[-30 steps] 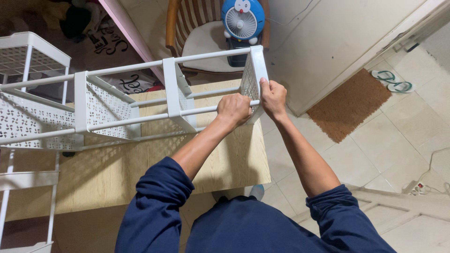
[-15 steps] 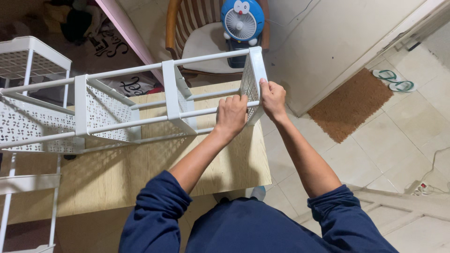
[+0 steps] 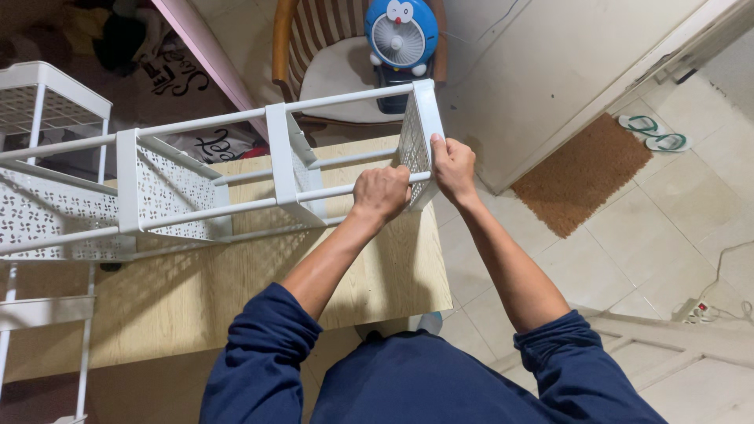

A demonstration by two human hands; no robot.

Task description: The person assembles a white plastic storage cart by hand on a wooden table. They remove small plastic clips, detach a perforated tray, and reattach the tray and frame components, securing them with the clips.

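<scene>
Head view looks down on a white tiered rack (image 3: 212, 184) lying on its side across a light wooden bench (image 3: 196, 290), its perforated baskets standing on edge and its thin white poles running left to right. At the rack's right end, the left hand (image 3: 381, 192) is wrapped over the nearest pole, fingers curled tight around it just beside the last perforated end panel (image 3: 416, 141). The right hand (image 3: 454, 166) presses against that end panel's outer rim, thumb on top and fingers closed onto the edge, touching the spot where pole meets panel. Both forearms come out of rolled dark blue sleeves (image 3: 259, 353). Beyond the bench stands a wooden chair (image 3: 314, 55) with a pale cushion, and on it a small blue and white cartoon-shaped fan (image 3: 402, 35). A second white rack (image 3: 47, 102) stands at the far left. On the tiled floor to the right lie a brown doormat (image 3: 581, 169) and, past it, a pair of green-strapped sandals (image 3: 652, 132).
</scene>
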